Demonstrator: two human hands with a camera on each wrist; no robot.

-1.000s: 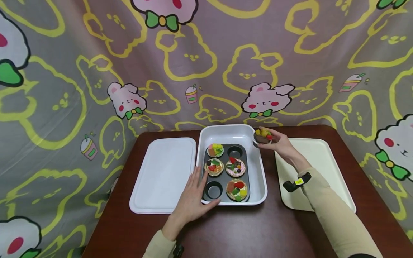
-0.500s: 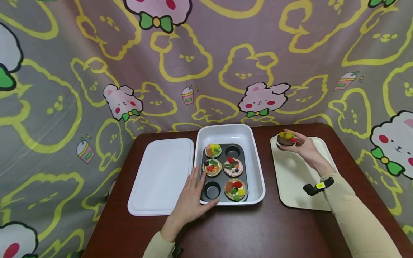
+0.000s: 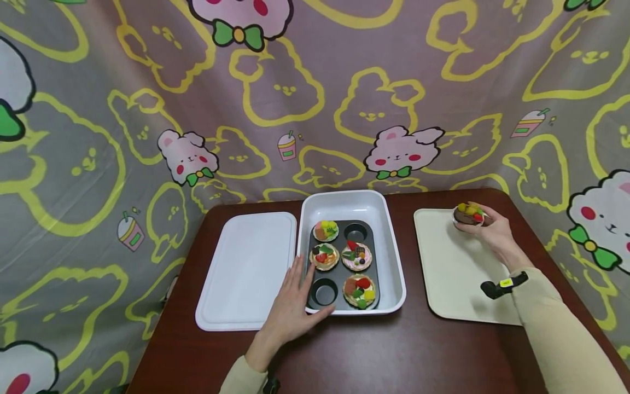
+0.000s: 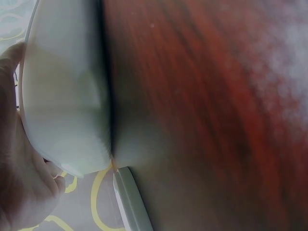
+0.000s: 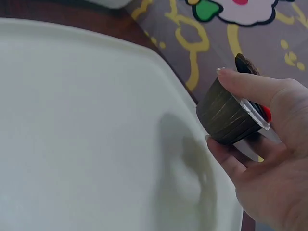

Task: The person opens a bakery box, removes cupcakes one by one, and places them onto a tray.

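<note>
My right hand (image 3: 501,239) grips a fruit-topped chocolate cupcake (image 3: 466,216) above the far part of the cream tray (image 3: 458,279). Its dark pleated cup and tilted position show in the right wrist view, the thumb on one side and fingers on the other. My left hand (image 3: 291,306) rests at the near left corner of a deep white pan (image 3: 395,257), fingers extended over the rim and thumb spread along the front. Inside that pan lies a dark muffin tin (image 3: 340,276). Several fruit tarts (image 3: 359,291) sit in its cups; the far right and near left cups are bare.
A flat white lid-like panel (image 3: 248,268) lies left of the pan. Dark wooden tabletop (image 3: 374,350) runs along the front and between the pan and the cream tray. A patterned cloth (image 3: 315,93) stands behind and at both sides.
My right hand has carried the cupcake rightward from beside the pan's far right rim to over the cream tray. My left hand has stayed at the pan's corner.
</note>
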